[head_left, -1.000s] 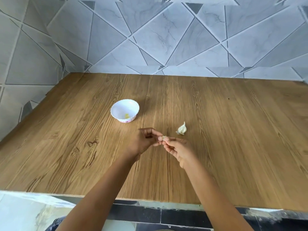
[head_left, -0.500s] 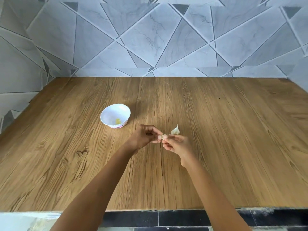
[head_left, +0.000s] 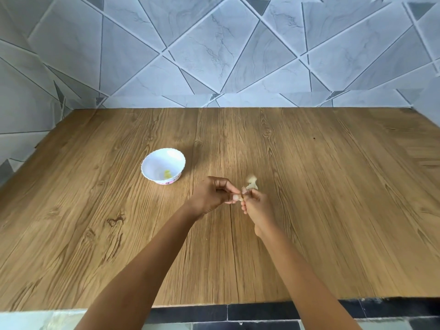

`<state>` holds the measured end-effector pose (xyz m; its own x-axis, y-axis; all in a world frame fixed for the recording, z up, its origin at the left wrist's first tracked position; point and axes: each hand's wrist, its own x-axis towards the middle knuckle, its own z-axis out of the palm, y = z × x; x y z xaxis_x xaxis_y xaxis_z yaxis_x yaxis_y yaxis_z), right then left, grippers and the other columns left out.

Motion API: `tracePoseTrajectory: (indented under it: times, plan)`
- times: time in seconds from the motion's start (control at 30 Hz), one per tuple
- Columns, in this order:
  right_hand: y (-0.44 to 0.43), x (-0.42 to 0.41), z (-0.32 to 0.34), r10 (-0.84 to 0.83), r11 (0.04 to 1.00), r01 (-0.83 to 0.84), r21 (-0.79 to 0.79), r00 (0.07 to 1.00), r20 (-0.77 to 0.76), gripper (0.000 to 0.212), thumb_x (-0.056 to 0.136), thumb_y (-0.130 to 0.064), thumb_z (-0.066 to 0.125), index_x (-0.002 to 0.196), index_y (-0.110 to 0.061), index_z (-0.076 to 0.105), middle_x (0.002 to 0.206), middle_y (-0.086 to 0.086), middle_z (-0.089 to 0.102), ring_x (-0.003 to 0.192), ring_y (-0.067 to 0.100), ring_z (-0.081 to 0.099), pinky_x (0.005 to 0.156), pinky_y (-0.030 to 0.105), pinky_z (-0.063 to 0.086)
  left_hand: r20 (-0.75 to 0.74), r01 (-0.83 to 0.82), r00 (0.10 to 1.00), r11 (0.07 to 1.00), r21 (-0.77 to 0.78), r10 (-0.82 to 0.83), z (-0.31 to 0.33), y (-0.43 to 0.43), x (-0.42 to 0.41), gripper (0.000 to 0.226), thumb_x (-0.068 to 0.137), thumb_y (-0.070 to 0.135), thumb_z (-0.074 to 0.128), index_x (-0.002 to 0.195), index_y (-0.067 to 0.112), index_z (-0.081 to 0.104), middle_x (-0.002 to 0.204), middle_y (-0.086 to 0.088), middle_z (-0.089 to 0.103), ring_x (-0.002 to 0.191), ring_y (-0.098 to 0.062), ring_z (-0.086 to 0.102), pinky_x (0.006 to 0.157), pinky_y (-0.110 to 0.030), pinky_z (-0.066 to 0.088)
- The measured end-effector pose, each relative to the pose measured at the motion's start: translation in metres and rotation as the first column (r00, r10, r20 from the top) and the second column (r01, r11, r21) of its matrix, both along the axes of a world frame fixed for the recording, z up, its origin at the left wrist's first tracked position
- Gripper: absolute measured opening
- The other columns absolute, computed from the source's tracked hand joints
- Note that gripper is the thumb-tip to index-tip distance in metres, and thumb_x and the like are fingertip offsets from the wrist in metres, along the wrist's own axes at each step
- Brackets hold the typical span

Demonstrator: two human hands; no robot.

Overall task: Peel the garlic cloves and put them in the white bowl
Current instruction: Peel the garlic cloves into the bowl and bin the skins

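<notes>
My left hand (head_left: 212,196) and my right hand (head_left: 258,207) meet over the middle of the wooden table, both pinching one small garlic clove (head_left: 239,198) between their fingertips. Most of the clove is hidden by the fingers. A second pale garlic piece (head_left: 252,182) with papery skin lies on the table just behind my right hand. The white bowl (head_left: 152,163) with a scalloped rim stands to the left of my hands; a small yellowish peeled piece (head_left: 167,173) lies inside it.
The wooden table (head_left: 333,198) runs back to a grey tiled wall (head_left: 214,55) and to a tiled wall on the left. Its front edge is near my elbows, with dark tiles below.
The view has tilted up and shifted, so the bowl and hands sit differently in frame. My hands stay together on the clove; the loose garlic piece now looks partly covered by my right fingers.
</notes>
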<state>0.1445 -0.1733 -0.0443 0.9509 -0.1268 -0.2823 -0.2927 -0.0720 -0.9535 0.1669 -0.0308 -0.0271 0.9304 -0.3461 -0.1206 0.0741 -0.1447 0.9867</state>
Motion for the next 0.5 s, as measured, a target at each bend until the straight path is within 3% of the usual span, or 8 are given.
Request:
tracePoseTrajectory:
  times: [0.23, 0.5]
  plan:
    - [-0.0028, -0.0005, -0.001, -0.004, 0.998, 0.001, 0.07, 0.999, 0.04, 0.021, 0.095, -0.02, 0.057, 0.083, -0.007, 0.067, 0.064, -0.002, 0.062, 0.051, 0.002, 0.053, 0.049, 0.015, 0.043, -0.116, -0.047, 0.992, 0.998, -0.049, 0.042, 0.0017, 0.0043, 0.0035, 0.01, 0.081, -0.004, 0.067, 0.09, 0.001, 0.068, 0.081, -0.008, 0.069, 0.078, -0.012, 0.068, 0.072, -0.02, 0.056]
    - [-0.005, -0.0034, -0.0053, 0.025, 0.988, -0.04, 0.151, 0.994, 0.104, 0.016, 0.084, -0.01, 0.069, 0.1, -0.009, 0.07, 0.082, -0.001, 0.071, 0.071, 0.003, 0.068, 0.068, 0.016, 0.054, -0.349, -0.221, 0.923, 0.965, -0.141, 0.161, -0.0013, 0.0003, 0.0025, 0.004, 0.084, -0.001, 0.065, 0.088, -0.001, 0.065, 0.076, -0.007, 0.072, 0.071, -0.012, 0.07, 0.063, -0.016, 0.055]
